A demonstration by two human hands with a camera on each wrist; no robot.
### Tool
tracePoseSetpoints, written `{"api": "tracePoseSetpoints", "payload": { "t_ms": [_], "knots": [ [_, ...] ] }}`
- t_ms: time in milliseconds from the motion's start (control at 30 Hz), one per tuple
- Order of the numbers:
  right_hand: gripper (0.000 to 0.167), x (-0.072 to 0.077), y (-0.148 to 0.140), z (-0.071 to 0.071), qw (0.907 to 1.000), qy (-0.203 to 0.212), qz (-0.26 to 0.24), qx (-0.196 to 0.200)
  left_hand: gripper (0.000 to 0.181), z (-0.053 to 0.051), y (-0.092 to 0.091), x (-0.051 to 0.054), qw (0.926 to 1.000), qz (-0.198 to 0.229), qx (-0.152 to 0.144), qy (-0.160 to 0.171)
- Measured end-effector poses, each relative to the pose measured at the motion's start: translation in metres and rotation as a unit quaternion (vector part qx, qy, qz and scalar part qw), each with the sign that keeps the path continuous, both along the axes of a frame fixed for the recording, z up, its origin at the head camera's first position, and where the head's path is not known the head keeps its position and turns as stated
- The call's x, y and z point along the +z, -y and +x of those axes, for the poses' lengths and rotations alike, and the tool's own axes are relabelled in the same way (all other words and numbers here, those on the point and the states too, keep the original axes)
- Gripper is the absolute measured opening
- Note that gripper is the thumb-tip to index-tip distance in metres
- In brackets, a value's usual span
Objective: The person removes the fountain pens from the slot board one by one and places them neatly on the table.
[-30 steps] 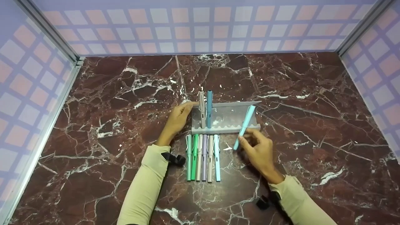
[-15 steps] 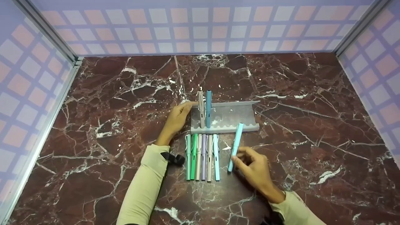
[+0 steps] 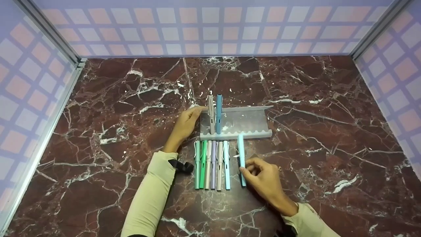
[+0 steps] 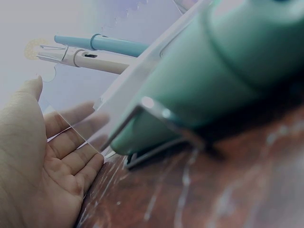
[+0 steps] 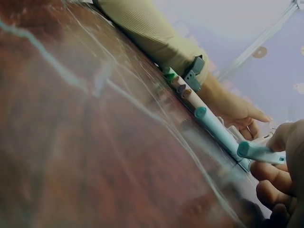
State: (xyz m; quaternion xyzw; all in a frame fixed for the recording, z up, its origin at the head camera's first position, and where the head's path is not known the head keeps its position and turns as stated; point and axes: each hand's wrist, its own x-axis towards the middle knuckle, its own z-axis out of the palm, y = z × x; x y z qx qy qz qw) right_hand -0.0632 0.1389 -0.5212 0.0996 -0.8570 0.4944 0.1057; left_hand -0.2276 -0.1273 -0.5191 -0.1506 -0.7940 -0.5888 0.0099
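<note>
My right hand (image 3: 263,179) pinches a light blue pen (image 3: 241,154) between thumb and fingers near its lower end. In the head view this pen lies nearly lengthwise, just right of a row of several pens (image 3: 213,166). The right wrist view shows the held pen (image 5: 259,152) end-on beside the row. My left hand (image 3: 185,126) is at the left edge of a clear pen stand (image 3: 246,121); in the left wrist view its loosely extended fingers (image 4: 71,142) reach behind the transparent panel. A beige pen (image 3: 211,115) and a blue pen (image 3: 219,115) stand in the rack's left slots.
A dark red marbled tabletop (image 3: 329,131) lies under everything, with small white specks behind the stand. Checkered walls (image 3: 210,29) enclose the back and sides. A mint green pen (image 4: 213,85) looms close to the left wrist camera.
My right hand has brought the light blue pen down and left from the stand's right side toward the row, turning it straighter. The left hand stays at the stand.
</note>
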Motion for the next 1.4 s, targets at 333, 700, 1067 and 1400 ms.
{"api": "tracePoseSetpoints", "payload": {
  "t_ms": [333, 700, 1067, 1400],
  "knots": [
    [0.018, 0.0044, 0.0073, 0.0043, 0.9976, 0.026, 0.064, -0.006, 0.037, 0.0001, -0.0005, 0.0022, 1.0000, -0.006, 0.005, 0.005],
    [0.017, 0.0032, 0.0098, 0.0030, 0.9966, 0.017, 0.080, 0.003, 0.037, 0.0020, -0.0005, 0.0058, 0.9999, -0.006, -0.001, 0.010],
    [0.020, 0.0034, 0.0099, 0.0018, 0.9931, 0.015, 0.115, 0.018, 0.037, -0.0004, 0.0005, 0.0021, 0.9999, -0.013, 0.000, 0.008],
    [0.022, 0.0030, 0.0100, 0.0012, 0.9920, 0.029, 0.119, 0.031, 0.040, 0.0009, 0.0011, 0.0016, 0.9995, -0.015, 0.006, 0.028]
  ]
}}
